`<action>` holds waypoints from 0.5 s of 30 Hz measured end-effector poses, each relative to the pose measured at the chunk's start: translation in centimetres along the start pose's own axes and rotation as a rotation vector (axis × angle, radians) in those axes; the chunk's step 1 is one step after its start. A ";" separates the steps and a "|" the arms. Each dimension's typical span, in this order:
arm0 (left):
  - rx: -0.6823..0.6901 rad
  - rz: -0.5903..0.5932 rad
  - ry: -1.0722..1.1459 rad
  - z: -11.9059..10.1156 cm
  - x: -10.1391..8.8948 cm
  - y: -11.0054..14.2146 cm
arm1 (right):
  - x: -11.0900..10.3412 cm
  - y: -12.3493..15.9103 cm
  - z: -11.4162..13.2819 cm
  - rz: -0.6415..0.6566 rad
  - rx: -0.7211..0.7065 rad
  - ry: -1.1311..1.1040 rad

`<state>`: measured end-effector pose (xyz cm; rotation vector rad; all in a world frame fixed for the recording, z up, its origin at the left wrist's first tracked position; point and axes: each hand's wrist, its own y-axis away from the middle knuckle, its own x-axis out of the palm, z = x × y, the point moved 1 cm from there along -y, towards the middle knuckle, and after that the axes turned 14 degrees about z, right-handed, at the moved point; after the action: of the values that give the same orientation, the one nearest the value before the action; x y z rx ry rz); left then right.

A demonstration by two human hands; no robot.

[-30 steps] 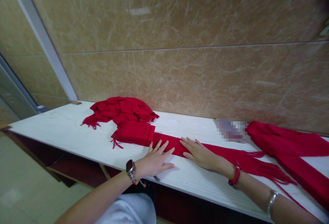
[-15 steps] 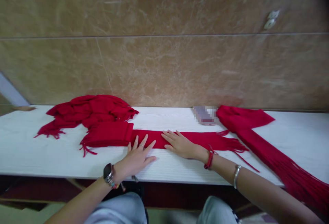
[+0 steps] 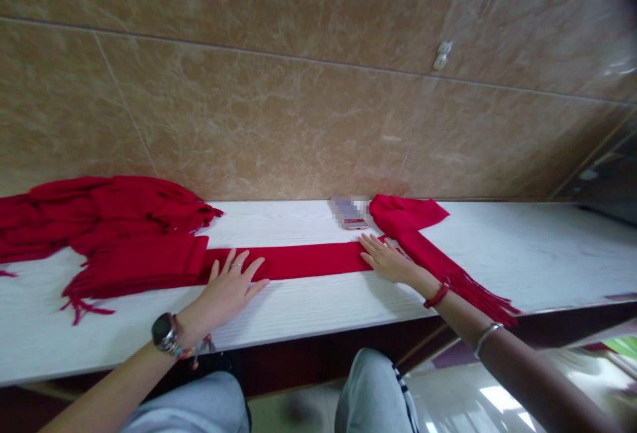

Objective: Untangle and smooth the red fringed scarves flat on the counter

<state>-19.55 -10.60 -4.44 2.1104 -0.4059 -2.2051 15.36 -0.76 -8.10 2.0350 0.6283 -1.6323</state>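
A long red scarf lies flat in a straight strip along the white table. My left hand rests with spread fingers on its left part, beside a folded red stack with fringe at its left end. Whether the strip runs on into that stack I cannot tell. Fingers stretched out, my right hand lies flat on the strip's right end and hides most of the fringe there. Just beyond that hand is another red scarf, bent over, its long fringe reaching the table's front edge.
A heap of crumpled red scarves lies at the back left against the brown tiled wall. A phone-like flat object, partly blurred out, sits near the wall. The white table ends close to my knees.
My right hand has slid right along the strip to its fringed end. My left hand stays on the strip near the folded stack. The view has turned to the right.
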 end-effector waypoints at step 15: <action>0.599 0.411 0.319 2.6 -3.0 3.4 | -8.8 -10.0 13.0 -0.046 -0.359 -0.300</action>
<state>-22.36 -12.82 -0.72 2.2901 -1.4605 -1.6069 -2.42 -1.28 -2.64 1.4980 0.7951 -1.6666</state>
